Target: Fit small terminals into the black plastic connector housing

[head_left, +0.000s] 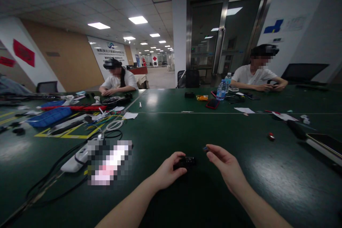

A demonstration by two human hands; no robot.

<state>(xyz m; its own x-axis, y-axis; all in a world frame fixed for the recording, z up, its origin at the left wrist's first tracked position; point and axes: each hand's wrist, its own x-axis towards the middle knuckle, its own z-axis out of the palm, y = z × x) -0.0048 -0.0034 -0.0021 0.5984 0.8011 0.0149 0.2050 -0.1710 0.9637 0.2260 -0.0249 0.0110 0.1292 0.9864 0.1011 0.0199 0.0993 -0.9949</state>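
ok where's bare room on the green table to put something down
Bare green tabletop lies ahead of the left hand and right hand, up to the table seam, and between the right hand and the small red object. It's crowded at left, around the power strip and blue basket.

At a green table (160,130), the left hand (169,171) holds a small black box (190,160) while the right hand (226,164) pinches a tiny dark piece (205,148), with two bottles (221,91) standing farther back.
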